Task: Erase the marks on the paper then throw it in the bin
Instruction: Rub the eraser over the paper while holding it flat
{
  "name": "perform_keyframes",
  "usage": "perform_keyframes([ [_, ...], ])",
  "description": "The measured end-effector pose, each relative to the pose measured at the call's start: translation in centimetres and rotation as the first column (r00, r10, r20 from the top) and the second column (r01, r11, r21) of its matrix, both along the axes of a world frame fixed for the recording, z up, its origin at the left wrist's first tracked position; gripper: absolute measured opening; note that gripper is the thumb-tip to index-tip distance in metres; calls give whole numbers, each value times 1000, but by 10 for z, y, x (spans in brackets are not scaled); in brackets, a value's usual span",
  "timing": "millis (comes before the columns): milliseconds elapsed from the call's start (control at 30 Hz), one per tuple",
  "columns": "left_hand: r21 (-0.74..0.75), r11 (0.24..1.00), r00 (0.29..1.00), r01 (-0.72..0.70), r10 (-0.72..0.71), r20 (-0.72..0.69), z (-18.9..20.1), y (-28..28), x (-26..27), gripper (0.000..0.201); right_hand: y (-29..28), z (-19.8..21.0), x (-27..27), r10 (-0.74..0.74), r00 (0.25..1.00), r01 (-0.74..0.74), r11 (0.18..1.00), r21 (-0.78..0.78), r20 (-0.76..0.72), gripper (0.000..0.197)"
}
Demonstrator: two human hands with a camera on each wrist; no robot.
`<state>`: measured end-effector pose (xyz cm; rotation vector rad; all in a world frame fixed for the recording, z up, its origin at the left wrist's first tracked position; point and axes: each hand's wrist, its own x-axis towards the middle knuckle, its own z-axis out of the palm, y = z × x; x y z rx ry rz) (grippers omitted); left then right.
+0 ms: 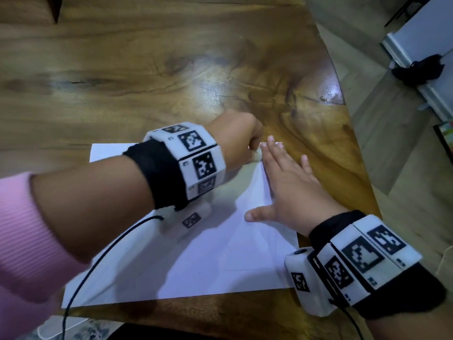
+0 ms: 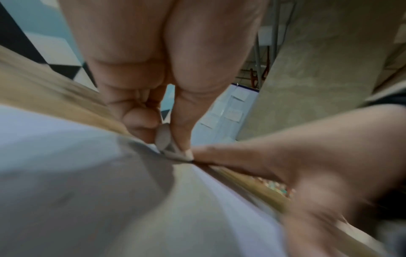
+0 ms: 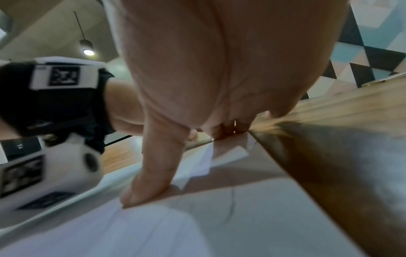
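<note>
left hand (image 1: 235, 141) pinched eraser (image 2: 163, 137) at paper (image 1: 196, 261) far corner | right hand (image 1: 286, 190) flat, pinning | risk: hard rubbing tears corner

wooden table (image 1: 147, 57) | triangle-patterned wall (image 3: 362, 57) | lit pendant lamp (image 3: 87, 49)

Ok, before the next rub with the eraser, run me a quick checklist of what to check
1. Right hand flat on the paper: ok.
2. Left hand pinching the eraser: ok.
3. Eraser tip down on the paper's far corner: ok.
4. Paper flat on the table: ok.
5. Marks left to erase: faint lines near the right thumb; elsewhere cannot tell.
6. Bin within reach: cannot tell, none in view.
</note>
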<state>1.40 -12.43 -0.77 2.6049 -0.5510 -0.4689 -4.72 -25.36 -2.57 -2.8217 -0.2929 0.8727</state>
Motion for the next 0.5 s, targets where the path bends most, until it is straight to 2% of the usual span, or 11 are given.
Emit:
perform_keyframes([
  [167, 56, 983, 981, 178, -172, -94, -6, 23, -41, 5, -1, -1, -1, 0, 1000, 0, 1000, 6, 16, 125],
  [333, 79, 985, 987, 155, -150, -61, -8, 23, -46, 5, -12, 2, -2, -32, 999, 32, 999, -16, 14, 122],
  [500, 67, 992, 987, 110, -102, -121, 1, 23, -44, 8, -22, 9, -9, -72, 997, 72, 997, -41, 11, 115],
])
